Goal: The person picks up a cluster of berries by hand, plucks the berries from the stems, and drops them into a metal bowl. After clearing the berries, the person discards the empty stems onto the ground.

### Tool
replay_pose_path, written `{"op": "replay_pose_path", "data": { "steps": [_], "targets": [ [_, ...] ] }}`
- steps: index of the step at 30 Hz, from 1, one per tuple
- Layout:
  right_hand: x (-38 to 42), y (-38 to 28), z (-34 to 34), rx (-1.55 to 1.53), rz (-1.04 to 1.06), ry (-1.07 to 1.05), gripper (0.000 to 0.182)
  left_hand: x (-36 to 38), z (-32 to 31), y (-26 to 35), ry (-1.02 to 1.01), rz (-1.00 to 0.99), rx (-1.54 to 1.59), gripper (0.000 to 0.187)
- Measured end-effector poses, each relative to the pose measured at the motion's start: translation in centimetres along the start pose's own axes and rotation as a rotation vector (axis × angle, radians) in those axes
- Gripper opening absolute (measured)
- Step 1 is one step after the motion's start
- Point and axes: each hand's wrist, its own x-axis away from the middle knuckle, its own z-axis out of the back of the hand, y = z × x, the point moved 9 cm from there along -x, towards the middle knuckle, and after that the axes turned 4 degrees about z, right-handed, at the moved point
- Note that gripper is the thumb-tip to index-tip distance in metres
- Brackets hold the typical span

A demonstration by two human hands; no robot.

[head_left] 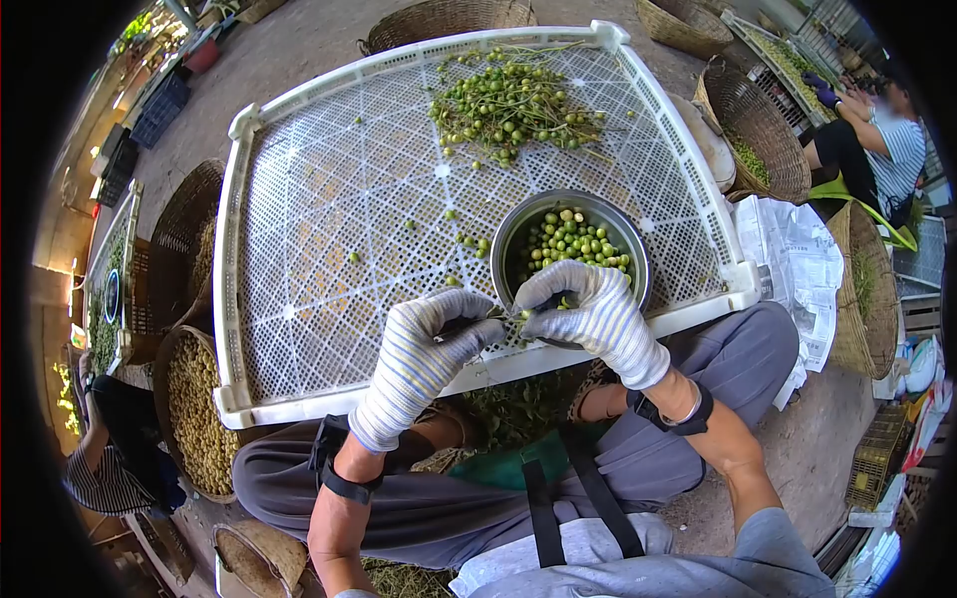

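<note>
A steel bowl (pixel 505 221) holding several small round green fruits (pixel 573 239) stands on the white perforated plastic tray (pixel 329 179). Both my hands wear striped gloves and meet in front of the bowl. My left hand (pixel 424 349) is closed in a pinch, its fingertips on a thin green stem (pixel 515 317). My right hand (pixel 603 319) curls over the bowl's near rim, thumb and finger pinched at the same stem. The fingers partly hide what is between them. Farther back on the tray lies a heap of green fruits on stems (pixel 513 105).
Loose fruits (pixel 469 240) are scattered left of the bowl. Wicker baskets stand on both sides, one full of pale round produce (pixel 194 404). Newspaper (pixel 793 264) lies to the right. A co-worker (pixel 877 140) sits at the far right, another person (pixel 110 458) at the left.
</note>
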Motion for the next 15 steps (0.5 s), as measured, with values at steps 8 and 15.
{"op": "replay_pose_path", "data": {
  "steps": [8, 15],
  "targets": [
    [0.6, 0.1, 0.4, 0.05, 0.194, 0.139, 0.023, 0.3, -1.4, 0.1, -0.017, -0.102, -0.201, 0.019],
    [0.0, 0.2, 4.0, -0.008, 0.132, 0.355, 0.021, 0.0, -0.8, -2.1, 0.005, 0.094, 0.224, 0.012]
  ]
}}
